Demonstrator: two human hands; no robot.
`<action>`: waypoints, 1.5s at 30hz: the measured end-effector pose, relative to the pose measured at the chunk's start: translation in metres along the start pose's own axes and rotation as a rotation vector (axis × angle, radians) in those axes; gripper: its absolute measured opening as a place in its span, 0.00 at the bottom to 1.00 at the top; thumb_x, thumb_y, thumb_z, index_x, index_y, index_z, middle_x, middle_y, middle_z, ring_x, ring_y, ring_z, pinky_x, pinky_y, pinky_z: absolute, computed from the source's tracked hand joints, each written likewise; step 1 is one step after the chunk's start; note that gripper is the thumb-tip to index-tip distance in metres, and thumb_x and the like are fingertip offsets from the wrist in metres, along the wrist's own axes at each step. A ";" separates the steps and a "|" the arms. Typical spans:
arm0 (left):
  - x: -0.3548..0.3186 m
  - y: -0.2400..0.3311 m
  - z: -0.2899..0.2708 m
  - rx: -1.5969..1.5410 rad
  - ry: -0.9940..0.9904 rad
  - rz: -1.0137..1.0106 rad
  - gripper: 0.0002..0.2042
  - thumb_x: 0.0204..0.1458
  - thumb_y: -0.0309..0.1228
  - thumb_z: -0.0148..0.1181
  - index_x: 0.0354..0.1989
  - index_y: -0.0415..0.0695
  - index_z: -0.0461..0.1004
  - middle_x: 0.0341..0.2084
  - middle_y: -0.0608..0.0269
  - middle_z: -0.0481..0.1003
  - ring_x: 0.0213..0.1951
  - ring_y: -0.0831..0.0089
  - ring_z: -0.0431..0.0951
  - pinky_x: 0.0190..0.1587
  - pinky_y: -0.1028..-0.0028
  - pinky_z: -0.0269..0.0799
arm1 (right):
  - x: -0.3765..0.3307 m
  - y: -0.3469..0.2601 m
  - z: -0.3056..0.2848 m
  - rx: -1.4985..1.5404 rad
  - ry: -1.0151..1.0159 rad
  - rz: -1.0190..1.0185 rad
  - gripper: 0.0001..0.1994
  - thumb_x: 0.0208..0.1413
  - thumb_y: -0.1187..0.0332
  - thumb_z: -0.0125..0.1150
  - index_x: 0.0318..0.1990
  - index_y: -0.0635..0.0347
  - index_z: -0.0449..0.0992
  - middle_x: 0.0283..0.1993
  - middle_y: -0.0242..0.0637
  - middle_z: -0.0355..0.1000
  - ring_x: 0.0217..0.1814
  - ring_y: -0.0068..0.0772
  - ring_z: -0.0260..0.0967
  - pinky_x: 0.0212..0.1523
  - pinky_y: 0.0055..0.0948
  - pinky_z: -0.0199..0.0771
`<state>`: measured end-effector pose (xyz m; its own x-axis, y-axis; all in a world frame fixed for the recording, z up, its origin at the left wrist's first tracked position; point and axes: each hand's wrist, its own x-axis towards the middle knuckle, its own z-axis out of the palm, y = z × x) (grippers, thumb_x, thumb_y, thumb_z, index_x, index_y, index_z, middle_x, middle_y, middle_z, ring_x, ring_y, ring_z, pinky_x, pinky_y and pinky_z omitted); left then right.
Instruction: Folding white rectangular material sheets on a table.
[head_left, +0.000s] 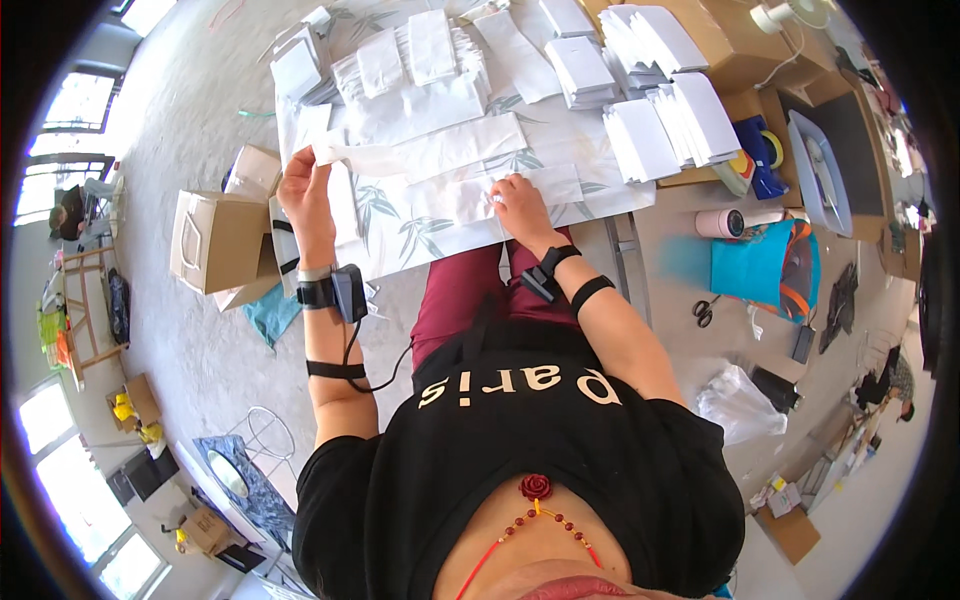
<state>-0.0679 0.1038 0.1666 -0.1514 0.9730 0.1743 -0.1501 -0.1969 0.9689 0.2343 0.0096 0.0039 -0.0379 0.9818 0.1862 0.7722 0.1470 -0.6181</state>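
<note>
Left hand (305,192) is closed in a pinch on the left end of a long white folded paper sheet (430,155), lifted slightly off the surface. Right hand (520,205) is laid flat, fingers spread, pressed on a second white paper piece (470,198) just below the first; nothing is gripped by it. Both pieces are located at the near edge of the tabletop (430,235), which is covered by a white cloth with a green leaf print. Black wrist bands with small devices are worn on both forearms; a cable is run from the left one.

Further back, stacks of white folded paper bags (410,50) are spread over the cloth centre and left. Upright rows of white folded bags (670,125) are seen at the right, beside brown cardboard boxes (730,40). A blue tape dispenser (760,150) and a grey flat tray (815,170) are placed further right.

On the floor to the left, brown paper carrier bags with handles (215,240) are stood just beside the tabletop. To the right, a pink cylinder (720,222), a turquoise bag (760,265) and black-handled scissors (705,310) are visible.
</note>
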 end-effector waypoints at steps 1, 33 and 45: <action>-0.004 0.008 -0.003 0.107 -0.020 0.021 0.06 0.59 0.21 0.62 0.43 0.34 0.79 0.36 0.66 0.81 0.40 0.81 0.78 0.47 0.78 0.73 | 0.000 -0.001 0.000 0.006 -0.012 -0.009 0.10 0.52 0.72 0.66 0.42 0.54 0.77 0.45 0.40 0.72 0.50 0.49 0.72 0.49 0.45 0.74; -0.110 -0.124 0.068 0.619 -0.263 0.023 0.05 0.49 0.26 0.66 0.32 0.37 0.81 0.29 0.55 0.79 0.31 0.64 0.81 0.38 0.67 0.77 | -0.004 -0.056 -0.009 0.153 0.061 -0.037 0.07 0.54 0.69 0.69 0.37 0.61 0.82 0.40 0.41 0.77 0.45 0.47 0.75 0.48 0.41 0.75; -0.104 -0.121 0.065 0.720 -0.205 0.131 0.03 0.48 0.26 0.66 0.30 0.41 0.79 0.27 0.59 0.77 0.33 0.63 0.79 0.39 0.66 0.75 | -0.006 -0.048 -0.003 0.171 0.137 -0.011 0.04 0.55 0.73 0.66 0.36 0.63 0.80 0.36 0.41 0.76 0.35 0.41 0.75 0.37 0.36 0.74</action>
<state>0.0291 0.0346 0.0423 0.0716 0.9638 0.2569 0.5421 -0.2538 0.8011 0.1990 -0.0034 0.0348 0.0505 0.9561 0.2886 0.6532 0.1870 -0.7338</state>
